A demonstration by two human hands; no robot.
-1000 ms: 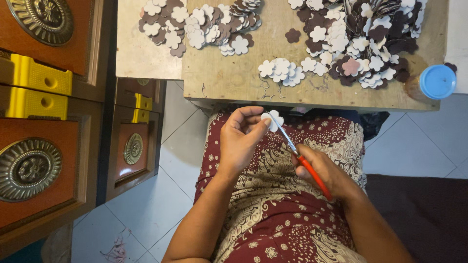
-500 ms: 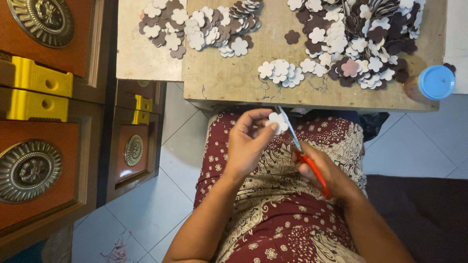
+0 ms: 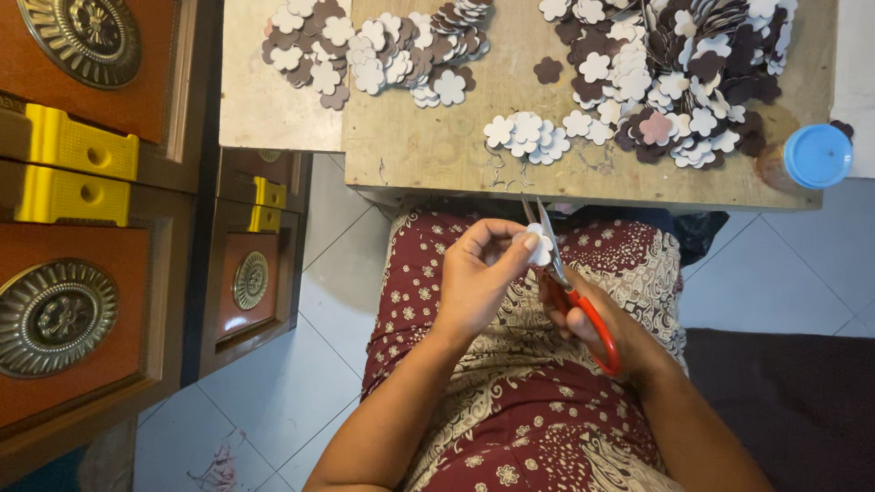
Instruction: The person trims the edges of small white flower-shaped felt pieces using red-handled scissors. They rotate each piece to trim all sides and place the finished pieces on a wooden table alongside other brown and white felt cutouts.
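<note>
Here left hand [image 3: 478, 278] pinches white flower cutout [image 3: 540, 244]; right hand [image 3: 597, 319] grips red-handled scissors [image 3: 574, 292] (fingers partly hidden).

Scissors' [image 3: 572, 292] handles inside right hand [image 3: 597, 323]

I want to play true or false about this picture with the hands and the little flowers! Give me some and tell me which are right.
1. The left hand pinches a small white flower shape. True.
2. The right hand holds scissors with green handles. False: the handles are red.
3. The jar lid on the wooden table is blue. True.
4. All the flower pieces on the table are white. False: white and dark brown ones lie mixed in heaps, and one looks pinkish.
5. The scissor blades point up towards the table. True.
6. The floor is carpet. False: it is pale tiles.
</note>
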